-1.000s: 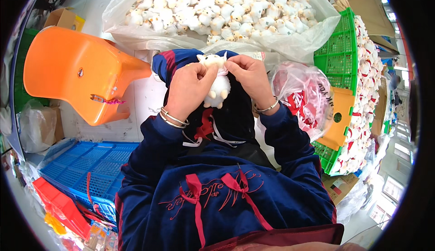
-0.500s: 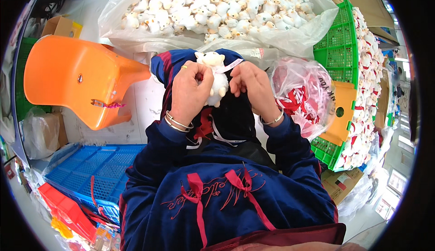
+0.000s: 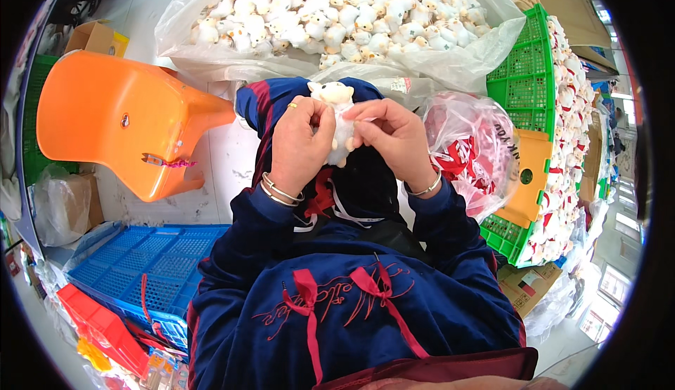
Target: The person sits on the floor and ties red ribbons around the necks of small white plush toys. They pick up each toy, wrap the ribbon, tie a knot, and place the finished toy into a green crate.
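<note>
A small white plush sheep (image 3: 333, 93) with a cream head is held upright over my lap, its face toward the far side. My left hand (image 3: 302, 137) is closed on its left side, thumb and forefinger pinching near the neck. My right hand (image 3: 395, 137) is at the toy's right side, thumb and fingertips drawn together against its chest. Whatever those fingertips pinch is hidden; the pale ribbon at the neck can hardly be made out. Red fabric (image 3: 320, 196) and white strips lie on my lap below the toy.
A clear plastic sack (image 3: 179, 35) holds many similar plush toys ahead. To the right are a bag of red pieces (image 3: 460, 158) and a green crate (image 3: 520, 73) beside piled toys with red trim. An orange chair (image 3: 105, 123) and a blue crate (image 3: 140, 256) stand left.
My right hand has moved left from beside the toy to its chest, its fingers closing in. The ribbon end that stuck out to the right no longer shows. My left hand keeps its hold.
</note>
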The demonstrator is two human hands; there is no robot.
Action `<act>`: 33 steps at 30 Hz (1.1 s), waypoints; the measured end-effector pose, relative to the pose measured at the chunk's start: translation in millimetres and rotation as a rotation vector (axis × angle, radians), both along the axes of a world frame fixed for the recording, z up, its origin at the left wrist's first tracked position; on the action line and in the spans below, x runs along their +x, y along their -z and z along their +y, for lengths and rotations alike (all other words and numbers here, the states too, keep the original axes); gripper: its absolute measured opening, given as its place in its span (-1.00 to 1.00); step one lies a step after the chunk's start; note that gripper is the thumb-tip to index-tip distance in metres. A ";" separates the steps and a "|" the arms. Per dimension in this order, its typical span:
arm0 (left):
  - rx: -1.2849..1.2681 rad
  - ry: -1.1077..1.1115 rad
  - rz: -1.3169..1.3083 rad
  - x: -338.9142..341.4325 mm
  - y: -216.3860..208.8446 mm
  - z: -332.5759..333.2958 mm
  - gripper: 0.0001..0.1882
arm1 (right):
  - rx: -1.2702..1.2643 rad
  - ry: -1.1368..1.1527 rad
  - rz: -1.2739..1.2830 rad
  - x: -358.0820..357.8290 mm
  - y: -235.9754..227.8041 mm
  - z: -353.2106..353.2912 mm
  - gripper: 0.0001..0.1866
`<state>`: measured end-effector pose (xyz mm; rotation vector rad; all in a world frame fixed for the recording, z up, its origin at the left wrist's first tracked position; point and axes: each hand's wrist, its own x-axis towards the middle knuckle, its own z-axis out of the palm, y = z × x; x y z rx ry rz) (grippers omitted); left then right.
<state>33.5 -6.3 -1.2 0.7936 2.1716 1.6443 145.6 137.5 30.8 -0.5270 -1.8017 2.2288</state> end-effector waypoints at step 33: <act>0.048 -0.091 0.071 3.5 11.8 -4.1 -0.86 | 0.568 0.131 -0.172 -17.5 22.3 -23.1 -0.79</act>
